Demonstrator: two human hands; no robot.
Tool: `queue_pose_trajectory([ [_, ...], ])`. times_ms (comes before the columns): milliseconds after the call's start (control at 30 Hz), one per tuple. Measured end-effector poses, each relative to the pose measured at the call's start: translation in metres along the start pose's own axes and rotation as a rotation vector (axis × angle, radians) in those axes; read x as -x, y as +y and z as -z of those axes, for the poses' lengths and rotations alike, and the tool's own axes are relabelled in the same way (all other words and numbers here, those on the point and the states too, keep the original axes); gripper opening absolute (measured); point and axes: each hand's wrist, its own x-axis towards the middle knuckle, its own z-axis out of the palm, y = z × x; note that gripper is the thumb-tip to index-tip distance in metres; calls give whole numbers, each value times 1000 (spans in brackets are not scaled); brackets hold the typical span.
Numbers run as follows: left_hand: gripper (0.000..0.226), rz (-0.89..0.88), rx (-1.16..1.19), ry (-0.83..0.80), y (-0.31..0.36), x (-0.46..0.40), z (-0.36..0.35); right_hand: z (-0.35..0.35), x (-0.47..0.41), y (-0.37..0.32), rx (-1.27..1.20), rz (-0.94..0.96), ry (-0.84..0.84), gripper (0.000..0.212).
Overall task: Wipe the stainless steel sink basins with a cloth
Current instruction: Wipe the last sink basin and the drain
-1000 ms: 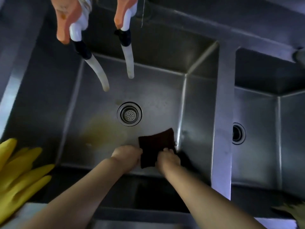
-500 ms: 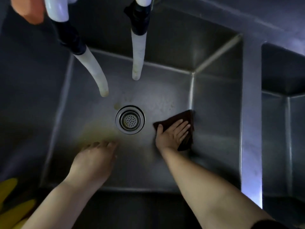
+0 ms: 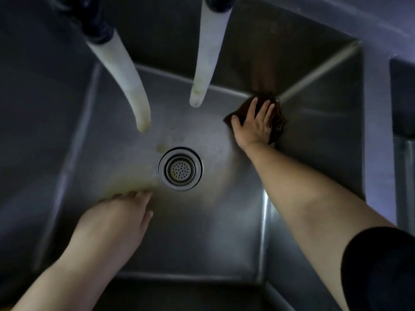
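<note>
Here, the left hand (image 3: 116, 217) is resting flat, fingers straight, on the sink basin (image 3: 85, 153) floor, just near-left of the drain (image 3: 180, 169). Two hoses (image 3: 125, 81) are hanging beyond the drain. Far-right of the drain, the right hand (image 3: 254, 123) is pressing the dark cloth (image 3: 277, 122) with spread fingers into the basin's corner.

Dark brown cloth (image 3: 277, 118); grey steel basin (image 3: 224, 232), yellowish stain (image 3: 125, 182); off-white hoses (image 3: 125, 72).
</note>
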Motion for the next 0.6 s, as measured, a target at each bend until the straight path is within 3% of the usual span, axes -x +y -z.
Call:
queue_pose_trajectory([
  [267, 30, 9, 20, 21, 2, 1, 10, -20, 100, 29, 37, 140, -29, 81],
  [467, 28, -25, -34, 16, 5, 3, 11, -38, 237, 49, 99, 273, -186, 84],
  [600, 25, -24, -41, 3, 8, 3, 10, -58, 293, 42, 181, 252, -362, 95],
])
